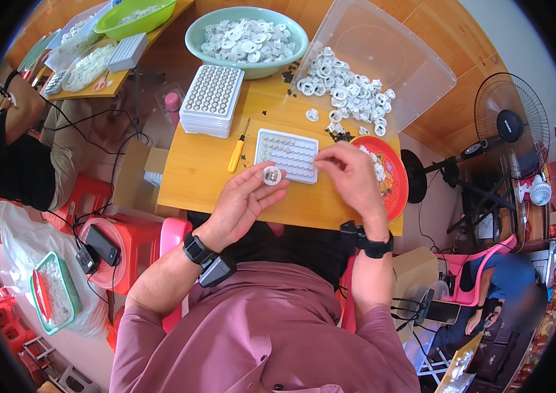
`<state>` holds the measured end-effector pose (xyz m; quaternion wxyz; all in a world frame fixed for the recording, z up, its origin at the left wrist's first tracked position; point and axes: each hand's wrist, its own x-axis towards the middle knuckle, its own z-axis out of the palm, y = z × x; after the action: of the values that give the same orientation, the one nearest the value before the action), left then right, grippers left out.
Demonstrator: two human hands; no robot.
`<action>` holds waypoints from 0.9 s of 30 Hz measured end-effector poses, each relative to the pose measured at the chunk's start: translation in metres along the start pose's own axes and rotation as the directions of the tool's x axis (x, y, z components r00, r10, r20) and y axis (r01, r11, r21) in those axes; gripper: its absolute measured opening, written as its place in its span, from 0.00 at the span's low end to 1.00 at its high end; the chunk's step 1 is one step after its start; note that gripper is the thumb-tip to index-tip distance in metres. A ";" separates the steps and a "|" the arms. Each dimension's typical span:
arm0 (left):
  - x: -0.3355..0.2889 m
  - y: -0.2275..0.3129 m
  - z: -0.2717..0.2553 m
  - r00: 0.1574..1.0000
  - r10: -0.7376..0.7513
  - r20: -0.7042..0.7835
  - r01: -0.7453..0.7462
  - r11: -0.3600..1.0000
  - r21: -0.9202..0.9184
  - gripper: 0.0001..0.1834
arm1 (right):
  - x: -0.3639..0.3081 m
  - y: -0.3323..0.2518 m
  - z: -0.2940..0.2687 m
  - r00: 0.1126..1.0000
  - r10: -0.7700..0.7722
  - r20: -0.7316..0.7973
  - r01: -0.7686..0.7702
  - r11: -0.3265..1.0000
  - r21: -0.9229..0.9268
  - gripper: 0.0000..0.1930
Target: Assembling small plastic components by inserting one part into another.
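My left hand [246, 196] holds a small round white plastic part [272, 175] between thumb and fingers, its inner side with metallic bits facing up. Just beyond it lies a white tray [304, 175] with rows of round pockets; silvery discs like button cells [276, 142] sit in the pockets toward its far left. At the tray's right edge is my right hand [353, 173], thumb and fingertips pinched together. Whatever they may hold is too small to make out. A yellow-handled screwdriver [236, 154] rests on the table left of the tray.
A stack of filled trays [211, 98] and a green basin [193, 40] of white parts stand at the back. White rings [350, 85] spill from a clear plastic bin [415, 72]. A red plate [397, 167] sits right, near a fan [510, 124]. Another person sits at left.
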<state>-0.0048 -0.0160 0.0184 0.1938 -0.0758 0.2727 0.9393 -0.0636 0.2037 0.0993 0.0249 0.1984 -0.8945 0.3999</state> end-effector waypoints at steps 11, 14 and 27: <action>0.002 0.000 -0.003 0.991 0.111 -0.074 -0.116 0.991 -0.063 0.17 | -0.007 -0.016 0.064 0.964 -0.267 -0.018 0.267 0.964 -0.011 0.05; 0.003 -0.001 -0.005 0.994 0.102 -0.043 -0.104 0.992 -0.069 0.17 | -0.008 -0.015 0.063 0.977 -0.213 -0.026 0.214 0.976 0.040 0.05; 0.000 -0.002 -0.005 0.998 0.064 -0.028 -0.065 0.997 -0.040 0.18 | -0.012 -0.021 0.054 0.997 0.082 0.003 -0.077 0.919 0.387 0.06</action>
<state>-0.0039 -0.0168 0.0132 0.1582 -0.0837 0.2582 0.9494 -0.0389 0.1561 0.0748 -0.0252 0.1604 -0.8051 0.5705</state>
